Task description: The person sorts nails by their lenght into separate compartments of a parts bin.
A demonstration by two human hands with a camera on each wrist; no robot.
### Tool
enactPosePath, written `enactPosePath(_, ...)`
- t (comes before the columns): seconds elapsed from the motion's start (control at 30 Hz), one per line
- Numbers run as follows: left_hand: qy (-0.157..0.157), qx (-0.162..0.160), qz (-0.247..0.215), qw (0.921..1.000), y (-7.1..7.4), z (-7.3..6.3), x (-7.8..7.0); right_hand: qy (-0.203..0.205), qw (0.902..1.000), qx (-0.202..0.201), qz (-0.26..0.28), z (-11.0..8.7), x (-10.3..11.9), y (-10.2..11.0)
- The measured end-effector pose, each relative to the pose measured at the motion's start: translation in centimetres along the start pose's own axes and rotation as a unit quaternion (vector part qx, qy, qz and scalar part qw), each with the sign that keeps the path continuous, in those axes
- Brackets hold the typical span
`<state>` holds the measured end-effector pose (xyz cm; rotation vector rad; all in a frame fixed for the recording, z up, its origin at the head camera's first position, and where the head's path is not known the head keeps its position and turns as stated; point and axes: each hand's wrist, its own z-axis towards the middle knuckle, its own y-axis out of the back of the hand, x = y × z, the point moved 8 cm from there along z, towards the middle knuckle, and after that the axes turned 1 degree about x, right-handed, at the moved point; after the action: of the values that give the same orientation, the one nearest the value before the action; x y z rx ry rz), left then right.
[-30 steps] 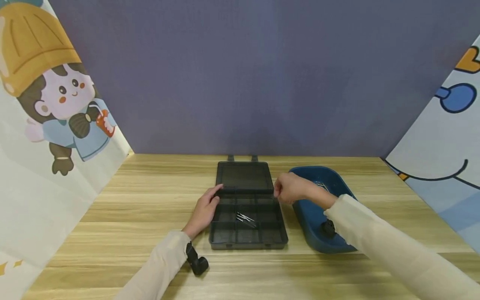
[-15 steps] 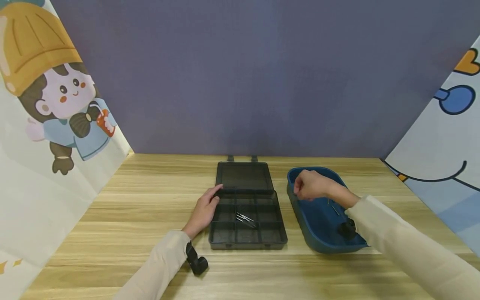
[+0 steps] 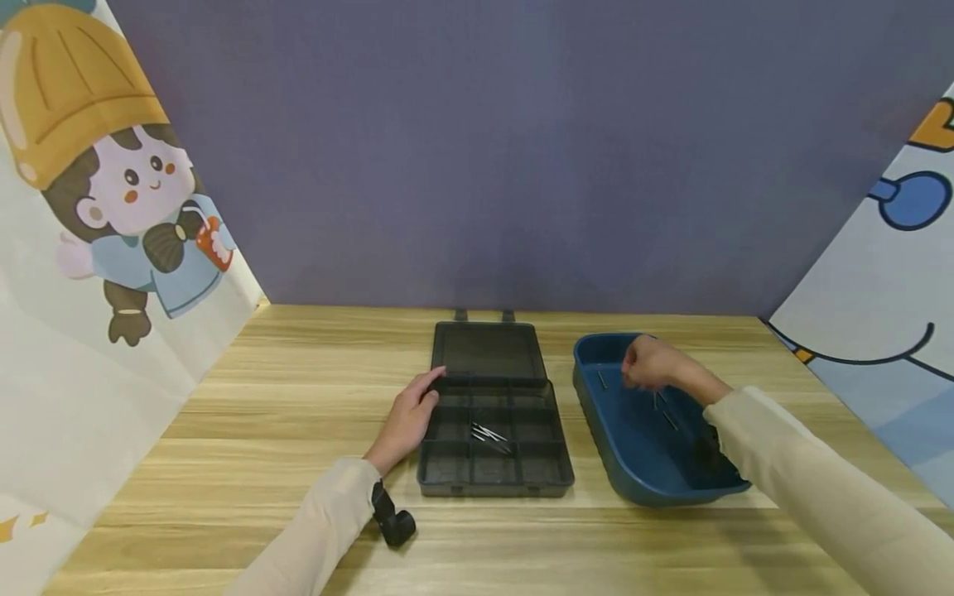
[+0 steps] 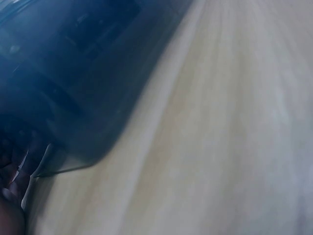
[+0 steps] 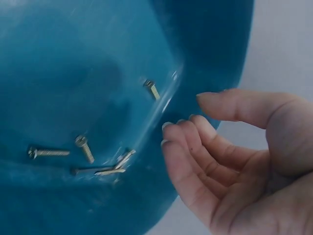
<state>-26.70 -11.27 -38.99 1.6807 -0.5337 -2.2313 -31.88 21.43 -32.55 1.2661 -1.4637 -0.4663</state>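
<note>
Backdrop [image 3: 477, 157]: one, purple-grey, matt, of cloth-like texture, flanked by two white panels [image 3: 70, 389] printed with cartoon figures. Table [image 3: 313, 364]: one, pale wood-look surface with streaked grain. Sleeves [image 3: 820, 484]: two, cream, softly creased.

Tray [image 3: 629, 490]: one, blue, smooth, elongated with rounded corners, standing to the right of the box. Compartment box [image 3: 495, 490]: one, dark translucent plastic, rectangular, divided into nine cells, three by three. Its single lid [image 3: 488, 349] lies folded open on the far side, with two tabs at the outer edge.

Hands: two, bare. The left hand [image 3: 408, 415] rests at the box's left edge, forefinger extended, thumb apart; its remaining fingers cannot be judged (the left wrist view is blurred). The right hand [image 3: 647, 364] is over the tray, fingers together and gently bent, thumb separated from them by a clear gap; nothing is seen in its grasp.

Wrist camera [image 3: 392, 520] on the left cuff: one, black, with a rounded end.

Screws [image 5: 84, 148] in the tray: at least five, metallic, with threaded shanks; three lie singly, the others overlap. Slim metal pieces [image 3: 488, 434] in the box: at least three, silvery, straight, bunched in the central cell.
</note>
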Motion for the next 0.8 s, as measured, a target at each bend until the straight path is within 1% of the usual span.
enactPosePath(0.1, 0.002, -0.001, 0.001, 1.0000, 0.0, 0.0, 0.0, -0.008, 0.9999, 0.006, -0.009, 0.4, -0.9, 0.0)
enactPosePath(0.27, -0.008, -0.006, 0.007, 0.9999, 0.0, 0.0, -0.1, -0.014, 0.9979, 0.004, -0.062, 1.1, -2.1, -0.1)
enactPosePath(0.43, -0.014, -0.008, 0.008, 0.9998, 0.0, 0.0, -0.3, -0.039, 0.9953, -0.006, -0.088, 1.5, -3.1, -0.3)
enactPosePath(0.57, -0.013, -0.010, 0.007, 0.9998, 0.0, 0.0, -0.2, -0.052, 0.9926, -0.009, -0.110, 1.6, -3.6, -0.4)
enactPosePath(0.8, -0.011, -0.008, 0.006, 0.9999, 0.0, 0.0, 0.0, -0.062, 0.9920, -0.011, -0.109, 1.6, -4.0, -0.8)
